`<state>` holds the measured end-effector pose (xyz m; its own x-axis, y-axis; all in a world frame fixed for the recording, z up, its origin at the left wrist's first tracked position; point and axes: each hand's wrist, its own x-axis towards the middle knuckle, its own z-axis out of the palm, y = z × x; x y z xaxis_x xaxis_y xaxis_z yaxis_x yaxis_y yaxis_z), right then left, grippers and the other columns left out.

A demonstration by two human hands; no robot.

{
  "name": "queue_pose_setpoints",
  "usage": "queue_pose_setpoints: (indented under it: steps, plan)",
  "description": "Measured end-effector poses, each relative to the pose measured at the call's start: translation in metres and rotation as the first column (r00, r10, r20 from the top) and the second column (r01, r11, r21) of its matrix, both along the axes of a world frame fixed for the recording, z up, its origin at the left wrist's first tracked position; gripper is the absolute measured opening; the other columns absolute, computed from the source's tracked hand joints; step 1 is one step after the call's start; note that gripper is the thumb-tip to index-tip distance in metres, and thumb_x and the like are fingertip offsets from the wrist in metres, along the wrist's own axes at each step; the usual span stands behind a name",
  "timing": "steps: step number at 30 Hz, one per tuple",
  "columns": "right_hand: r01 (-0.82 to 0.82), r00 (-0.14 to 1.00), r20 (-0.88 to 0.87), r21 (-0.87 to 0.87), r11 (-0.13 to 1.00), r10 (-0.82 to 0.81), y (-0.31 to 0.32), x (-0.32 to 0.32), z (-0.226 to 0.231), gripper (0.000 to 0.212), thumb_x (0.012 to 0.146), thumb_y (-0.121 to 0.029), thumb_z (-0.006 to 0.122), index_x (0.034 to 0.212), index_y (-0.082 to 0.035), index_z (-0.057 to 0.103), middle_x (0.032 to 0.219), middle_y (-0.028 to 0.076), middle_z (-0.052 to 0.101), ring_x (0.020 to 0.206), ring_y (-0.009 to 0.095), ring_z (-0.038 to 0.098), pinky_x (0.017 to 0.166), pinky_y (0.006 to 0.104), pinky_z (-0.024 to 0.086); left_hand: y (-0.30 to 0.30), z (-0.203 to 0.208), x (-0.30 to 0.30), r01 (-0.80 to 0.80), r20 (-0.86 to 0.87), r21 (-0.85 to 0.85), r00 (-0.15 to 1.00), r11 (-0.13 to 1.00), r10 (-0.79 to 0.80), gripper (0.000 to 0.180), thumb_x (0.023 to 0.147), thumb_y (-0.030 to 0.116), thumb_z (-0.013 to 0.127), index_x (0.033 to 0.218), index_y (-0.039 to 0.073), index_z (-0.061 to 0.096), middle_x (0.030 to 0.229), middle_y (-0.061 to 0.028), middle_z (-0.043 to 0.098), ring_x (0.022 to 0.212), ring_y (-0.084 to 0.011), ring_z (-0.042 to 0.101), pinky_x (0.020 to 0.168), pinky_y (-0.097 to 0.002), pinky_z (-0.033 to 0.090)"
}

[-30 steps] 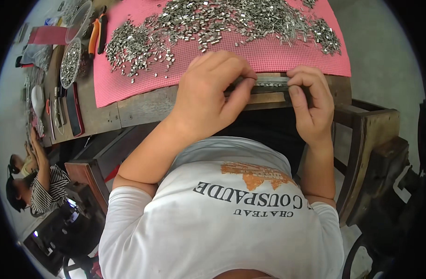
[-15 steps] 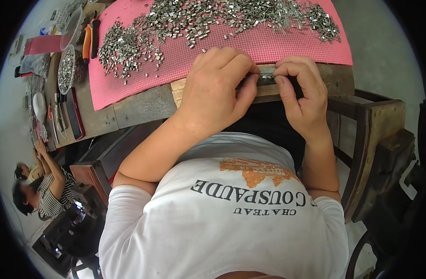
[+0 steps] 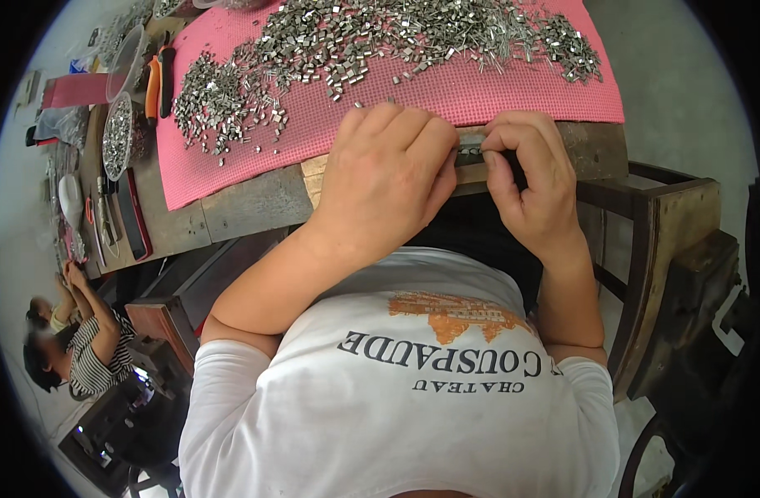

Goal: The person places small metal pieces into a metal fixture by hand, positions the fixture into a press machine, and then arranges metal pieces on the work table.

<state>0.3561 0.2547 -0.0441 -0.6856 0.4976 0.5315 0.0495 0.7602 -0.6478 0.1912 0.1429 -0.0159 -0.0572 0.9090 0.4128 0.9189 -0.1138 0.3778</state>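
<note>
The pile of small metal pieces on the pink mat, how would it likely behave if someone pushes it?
The metal pieces would probably scatter rather than move as one block, since they lie loose. Many look flat and blocky, so they may slide more than roll. The bumpy texture of the pink mat might slow them a little.

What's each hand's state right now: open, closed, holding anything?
Left hand: curled at the metal strip; fingertips hidden, hold cannot be told.
Right hand: thumb and fingers bent at the strip's other end; hold unclear.
</note>
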Motion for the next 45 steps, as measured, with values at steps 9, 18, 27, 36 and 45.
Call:
queue_pose_setpoints:
  steps: [9, 18, 27, 36, 45]
  plan:
    - [0.009, 0.999, 0.037, 0.071, 0.997, -0.012, 0.001, -0.002, 0.003, 0.024, 0.076, 0.006, 0.068, 0.096, -0.004, 0.058, 0.097, 0.01, 0.06, 0.087, 0.031, 0.059, 0.077, 0.0408, 0.048, 0.0, 0.002, 0.001, 0.009, -0.152, -0.017, 0.988, 1.0, -0.011, 0.022, 0.074, 0.008, 0.075, 0.092, 0.011, 0.063, 0.092, -0.0016, 0.064, 0.082, -0.0229, 0.059, 0.074, -0.0373, 0.043]
    - [0.016, 0.992, 0.109, 0.352, 0.936, -0.058, 0.0, -0.004, 0.014, 0.026, 0.073, 0.0, 0.073, 0.097, -0.003, 0.062, 0.097, 0.009, 0.061, 0.087, 0.028, 0.062, 0.076, 0.0395, 0.047, -0.006, 0.005, 0.002, 0.015, -0.151, 0.025, 0.989, 1.0, -0.011, 0.027, 0.071, 0.012, 0.077, 0.097, 0.009, 0.073, 0.098, -0.0019, 0.071, 0.08, -0.02, 0.065, 0.074, -0.0365, 0.046]
    - [0.008, 0.987, 0.145, 0.417, 0.909, -0.076, -0.002, 0.01, 0.02, 0.035, 0.07, -0.003, 0.074, 0.104, 0.0, 0.068, 0.103, 0.01, 0.067, 0.093, 0.027, 0.065, 0.08, 0.0406, 0.047, -0.014, 0.014, -0.009, 0.094, 0.073, 0.001, 0.993, 0.996, -0.094, 0.035, 0.076, 0.011, 0.078, 0.111, 0.006, 0.075, 0.111, -0.0074, 0.073, 0.088, -0.0229, 0.067, 0.076, -0.0352, 0.048]
    - [0.146, 0.98, 0.08, 0.322, 0.935, -0.181, 0.017, 0.008, 0.01, 0.033, 0.079, -0.006, 0.073, 0.111, -0.008, 0.069, 0.105, 0.005, 0.067, 0.094, 0.025, 0.063, 0.086, 0.0391, 0.043, -0.036, 0.119, 0.007, 0.761, 0.719, 0.257, 0.26, 0.595, -0.644, 0.025, 0.094, 0.018, 0.068, 0.118, 0.01, 0.068, 0.116, -0.0153, 0.072, 0.089, -0.0208, 0.07, 0.071, -0.0321, 0.051]
    - [0.062, 0.913, 0.31, 0.536, 0.842, -0.265, 0.059, 0.0, 0.01, 0.04, 0.084, 0.002, 0.061, 0.119, -0.013, 0.072, 0.125, 0.002, 0.07, 0.124, 0.026, 0.058, 0.098, 0.0431, 0.038, -0.013, 0.106, 0.042, 0.689, 0.56, 0.258, 0.465, 0.677, -0.686, 0.026, 0.089, 0.02, 0.069, 0.111, 0.005, 0.072, 0.114, -0.0128, 0.072, 0.084, -0.0191, 0.068, 0.066, -0.0302, 0.05]
